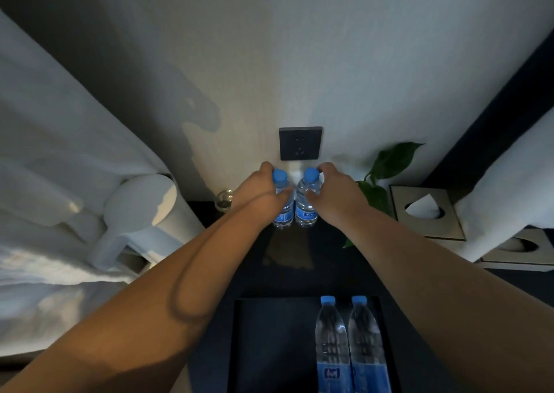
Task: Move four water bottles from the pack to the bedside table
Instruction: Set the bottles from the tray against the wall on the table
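gripping two upright bottles (305,209), caps up

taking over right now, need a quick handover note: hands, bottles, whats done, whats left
Left hand grips the left bottle; right hand grips the right bottle.
Both are upright, side by side at the back of the bedside table, apparently set down.
Third bottle and fourth bottle stand in the dark pack.
Done: first pair nearly placed.
Left: release, then move the other two.

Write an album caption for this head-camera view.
Left hand and right hand hold two bottles on the bedside table below a wall socket; two more bottles stand in the pack.
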### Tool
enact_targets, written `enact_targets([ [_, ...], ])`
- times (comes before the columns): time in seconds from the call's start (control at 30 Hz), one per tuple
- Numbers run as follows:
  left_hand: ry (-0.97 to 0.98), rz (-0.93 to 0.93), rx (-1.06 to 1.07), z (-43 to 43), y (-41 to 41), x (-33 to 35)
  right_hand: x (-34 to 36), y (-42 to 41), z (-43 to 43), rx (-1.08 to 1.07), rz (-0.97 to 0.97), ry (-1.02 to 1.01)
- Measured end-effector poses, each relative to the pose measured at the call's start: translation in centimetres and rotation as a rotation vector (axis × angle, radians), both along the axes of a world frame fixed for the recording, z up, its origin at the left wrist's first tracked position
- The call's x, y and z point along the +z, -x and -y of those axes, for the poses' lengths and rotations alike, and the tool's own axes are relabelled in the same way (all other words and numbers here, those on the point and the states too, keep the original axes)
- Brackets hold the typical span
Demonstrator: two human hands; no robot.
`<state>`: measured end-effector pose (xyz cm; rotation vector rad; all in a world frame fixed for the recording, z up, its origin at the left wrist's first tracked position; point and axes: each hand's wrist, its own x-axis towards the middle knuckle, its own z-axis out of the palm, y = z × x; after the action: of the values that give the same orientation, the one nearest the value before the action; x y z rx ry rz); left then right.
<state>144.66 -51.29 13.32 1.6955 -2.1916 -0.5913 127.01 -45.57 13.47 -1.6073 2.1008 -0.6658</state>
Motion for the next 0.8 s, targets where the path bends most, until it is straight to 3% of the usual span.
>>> enact_targets([
  [0.2, -0.056, -0.054, 0.046, -3.5, -1.3, -2.5, -1.8, -0.9, -3.6, 0.006, 0.027, 0.006],
  [0.8, -0.337, 0.051, -0.170, -13.3, 1.9, -8.7, -8.9, 3.5, -14.8, 0.021, -0.118, -0.472],
])
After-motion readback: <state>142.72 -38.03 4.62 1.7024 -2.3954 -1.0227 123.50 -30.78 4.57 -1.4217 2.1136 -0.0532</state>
